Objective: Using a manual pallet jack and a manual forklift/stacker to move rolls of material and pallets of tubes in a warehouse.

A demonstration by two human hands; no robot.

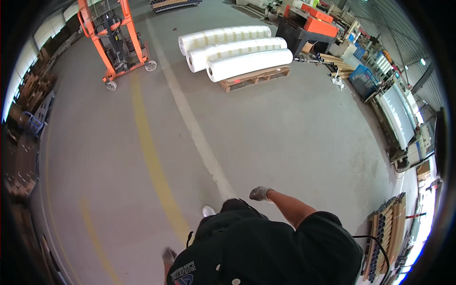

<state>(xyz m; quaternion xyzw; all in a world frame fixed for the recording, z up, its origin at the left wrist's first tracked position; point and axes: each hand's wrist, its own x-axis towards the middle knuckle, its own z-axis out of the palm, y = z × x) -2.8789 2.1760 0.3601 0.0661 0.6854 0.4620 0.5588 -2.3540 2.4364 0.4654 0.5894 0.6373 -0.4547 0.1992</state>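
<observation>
My right hand (260,193), in a grey work glove, swings out in front of my body with its fingers curled in. Nothing shows in it, and it is over bare floor. Low at my left side, my left hand (168,255) is partly visible, blurred and dark-gloved, so its fingers cannot be made out. Neither hand touches any object that I can see. Ahead, three large rolls wrapped in white film (249,65) lie side by side, the nearest one above a wooden pallet (259,80).
An orange pallet stacker (116,42) stands at far left. Machinery (399,114), a blue crate (363,80) and cardboard tubes (335,64) line the right side. A stack of tubes (387,232) sits near right. Yellow floor lines (149,152) and a pale strip (194,128) run ahead.
</observation>
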